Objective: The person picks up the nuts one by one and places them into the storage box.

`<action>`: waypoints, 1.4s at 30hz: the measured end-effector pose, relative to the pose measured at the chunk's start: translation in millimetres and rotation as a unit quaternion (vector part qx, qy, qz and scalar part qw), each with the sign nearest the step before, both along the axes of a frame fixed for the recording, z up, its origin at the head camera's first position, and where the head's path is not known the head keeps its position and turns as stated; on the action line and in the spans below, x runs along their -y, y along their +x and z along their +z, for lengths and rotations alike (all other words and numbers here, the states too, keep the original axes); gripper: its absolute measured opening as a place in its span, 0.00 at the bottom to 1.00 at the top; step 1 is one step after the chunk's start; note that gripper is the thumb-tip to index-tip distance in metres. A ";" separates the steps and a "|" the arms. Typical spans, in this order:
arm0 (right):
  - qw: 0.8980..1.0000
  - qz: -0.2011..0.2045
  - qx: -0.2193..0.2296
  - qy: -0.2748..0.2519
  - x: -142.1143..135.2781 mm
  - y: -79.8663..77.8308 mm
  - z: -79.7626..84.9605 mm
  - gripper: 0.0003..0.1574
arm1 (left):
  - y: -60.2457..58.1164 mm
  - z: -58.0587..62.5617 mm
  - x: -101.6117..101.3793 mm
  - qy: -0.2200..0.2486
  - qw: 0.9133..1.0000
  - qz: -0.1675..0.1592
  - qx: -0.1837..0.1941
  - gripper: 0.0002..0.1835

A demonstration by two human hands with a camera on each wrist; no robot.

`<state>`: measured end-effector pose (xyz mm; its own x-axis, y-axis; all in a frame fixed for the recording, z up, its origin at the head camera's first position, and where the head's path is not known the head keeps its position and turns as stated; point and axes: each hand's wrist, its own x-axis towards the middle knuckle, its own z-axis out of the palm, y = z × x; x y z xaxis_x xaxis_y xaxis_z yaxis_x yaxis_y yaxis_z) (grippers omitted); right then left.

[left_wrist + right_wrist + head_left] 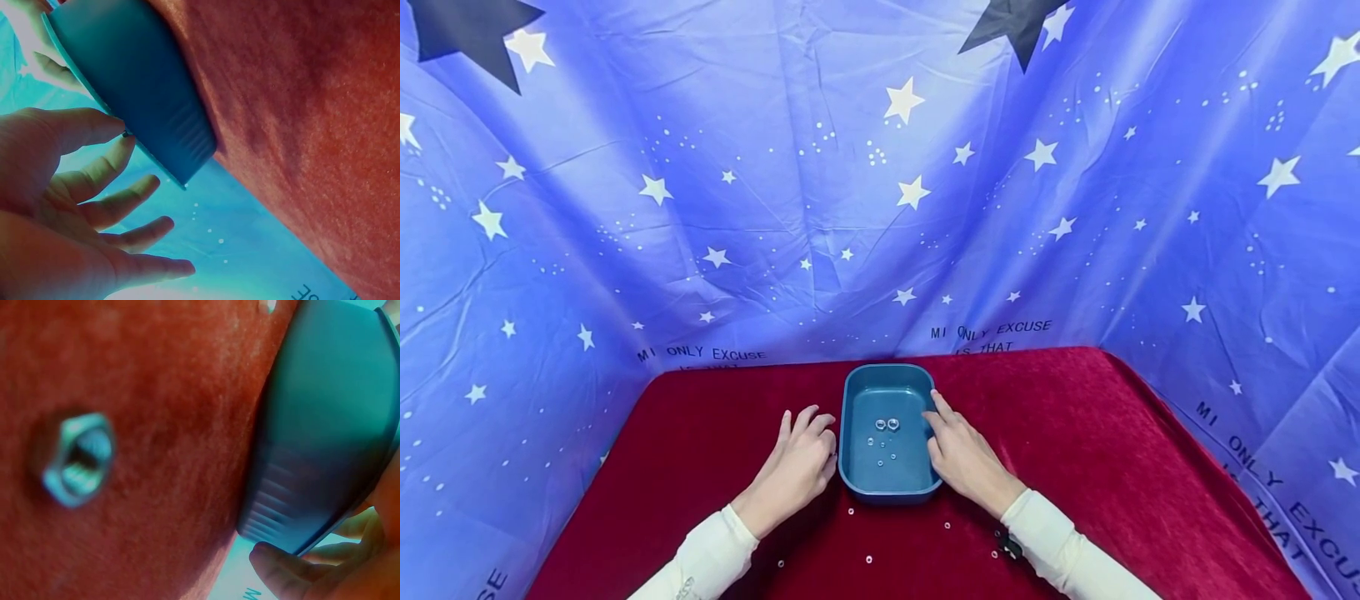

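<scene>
A blue rectangular tray (891,483) rests on red cloth, holding two larger hex nuts (892,425) and several smaller ones. At its left side, my left hand (797,467) pinches a tiny dark piece (127,133) between thumb and index fingertip, close to the tray's rim. Its kind is too small to tell; the other fingers are spread. My right hand (966,458) grips the tray's right rim, some fingers reaching over the edge. One finger (269,559) lies against the outer wall in the right wrist view.
Several small nuts are scattered on the red cloth (700,450) in front of the tray, including one nut (869,559) near the middle. Another nut (78,459) shows large in the right wrist view. A dark object (1010,546) is at the right cuff. Blue star-patterned curtain (820,208) surrounds the table.
</scene>
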<state>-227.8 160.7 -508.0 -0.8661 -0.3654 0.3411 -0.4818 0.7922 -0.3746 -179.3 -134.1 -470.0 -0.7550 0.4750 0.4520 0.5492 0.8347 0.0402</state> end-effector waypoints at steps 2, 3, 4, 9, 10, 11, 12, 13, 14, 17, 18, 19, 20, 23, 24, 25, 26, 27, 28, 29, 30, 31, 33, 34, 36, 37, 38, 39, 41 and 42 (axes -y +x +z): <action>1.000 0.000 0.001 -0.001 -0.2 0.1 -0.2 0.25 | -0.3 1.4 -0.1 -0.001 1.000 0.000 -0.001 0.10; 1.000 0.000 0.002 -0.002 -0.2 0.1 -0.3 0.25 | -0.1 2.2 0.0 0.000 1.000 -0.001 -0.002 0.10; 1.000 0.000 0.003 -0.003 -0.2 0.1 -0.4 0.25 | -0.3 2.8 -0.1 0.001 1.000 -0.002 -0.002 0.10; 1.000 -0.001 -0.001 -0.006 0.1 0.5 -0.4 0.24 | -1.1 5.6 -0.7 -0.001 1.000 0.001 -0.005 0.10; 1.000 -0.001 -0.002 -0.006 0.2 0.6 -0.3 0.24 | -1.5 6.0 -0.9 -0.002 1.000 0.002 -0.005 0.10; 1.000 -0.001 -0.004 -0.006 0.3 0.8 -0.3 0.24 | -2.0 6.3 -1.1 -0.002 1.000 0.002 -0.005 0.10; 1.000 -0.001 -0.005 -0.006 0.4 1.0 -0.3 0.24 | -2.2 6.7 -1.2 -0.001 1.000 0.002 -0.006 0.10; 1.000 -0.001 -0.004 -0.005 0.4 1.0 -0.5 0.24 | -2.7 6.9 -1.6 -0.001 1.000 0.002 -0.006 0.10; 1.000 -0.001 -0.004 -0.005 0.4 1.1 -0.6 0.24 | -3.1 7.0 -2.0 0.001 1.000 0.002 -0.006 0.11; 1.000 -0.002 -0.005 -0.004 0.6 1.1 -0.7 0.24 | -4.5 7.4 -3.9 0.005 1.000 0.000 -0.007 0.11; 1.000 -0.002 -0.004 -0.003 0.5 1.1 -0.7 0.24 | -5.1 7.5 -4.8 0.006 1.000 0.000 -0.007 0.11; 1.000 -0.003 -0.005 -0.003 0.5 0.9 -0.6 0.24 | -5.7 7.6 -5.7 0.006 1.000 -0.001 -0.007 0.11; 1.000 -0.004 -0.005 -0.003 0.3 1.0 -0.6 0.24 | -6.1 7.8 -6.6 0.007 1.000 -0.002 -0.006 0.10; 1.000 -0.004 -0.006 -0.003 -0.3 0.9 -0.8 0.24 | -7.1 8.4 -8.9 0.007 1.000 -0.002 -0.004 0.10; 1.000 -0.003 -0.006 -0.003 -0.5 1.0 -0.8 0.24 | -7.7 8.5 -9.6 0.006 1.000 -0.002 -0.004 0.09; 1.000 -0.002 -0.007 -0.003 -0.5 1.0 -0.8 0.24 | -7.8 8.7 -10.1 0.006 1.000 -0.003 -0.005 0.10; 1.000 -0.001 -0.007 -0.004 -0.5 0.9 -0.9 0.24 | -8.1 8.9 -10.6 0.007 1.000 -0.003 -0.004 0.10; 1.000 0.000 -0.008 -0.004 -0.4 0.7 -1.1 0.24 | -8.5 9.1 -11.1 0.007 1.000 -0.004 -0.004 0.10; 1.000 0.000 -0.008 -0.004 -0.2 0.6 -0.9 0.24 | -9.2 9.2 -11.8 0.008 1.000 -0.007 -0.004 0.10; 1.000 0.001 -0.008 -0.005 0.0 0.6 -0.9 0.24 | -9.8 9.4 -12.6 0.009 1.000 -0.008 -0.004 0.11; 1.000 0.001 -0.007 -0.006 0.2 0.3 -0.7 0.24 | -10.2 9.7 -13.6 0.009 1.000 -0.009 -0.003 0.11; 1.000 0.000 -0.006 -0.007 0.5 0.3 -0.7 0.24 | -10.5 10.1 -14.6 0.010 1.000 -0.010 -0.002 0.11; 1.000 0.000 -0.003 -0.009 1.0 0.2 -0.3 0.24 | -11.7 10.2 -16.9 0.011 1.000 -0.011 0.002 0.11; 1.000 -0.001 -0.002 -0.010 1.2 0.4 -0.2 0.24 | -12.3 10.3 -18.2 0.011 1.000 -0.011 0.004 0.11; 1.000 0.000 -0.002 -0.012 1.3 0.4 -0.3 0.24 | -13.5 10.4 -21.0 0.010 1.000 -0.013 0.008 0.11; 1.000 0.000 -0.003 -0.013 1.3 0.4 -0.3 0.24 | -14.4 10.4 -22.3 0.008 1.000 -0.015 0.009 0.11; 1.000 0.000 -0.005 -0.014 1.4 0.3 -0.3 0.24 | -15.2 10.3 -23.6 0.007 1.000 -0.017 0.010 0.11; 1.000 0.000 -0.007 -0.014 1.3 0.3 -0.4 0.24 | -15.7 10.7 -24.9 0.006 1.000 -0.018 0.010 0.10; 1.000 0.000 -0.009 -0.015 1.3 0.3 -0.6 0.24 | -16.9 10.3 -27.1 0.006 1.000 -0.021 0.012 0.10; 1.000 0.000 -0.009 -0.016 1.3 0.4 -0.7 0.24 | -17.3 10.3 -28.0 0.004 1.000 -0.020 0.014 0.10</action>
<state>-227.4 159.4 -508.7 -0.8597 -0.3535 0.3689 -0.4884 0.7803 -0.3905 -196.5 -106.1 -459.7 -0.7472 0.5016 0.4359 0.5812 0.8113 0.0628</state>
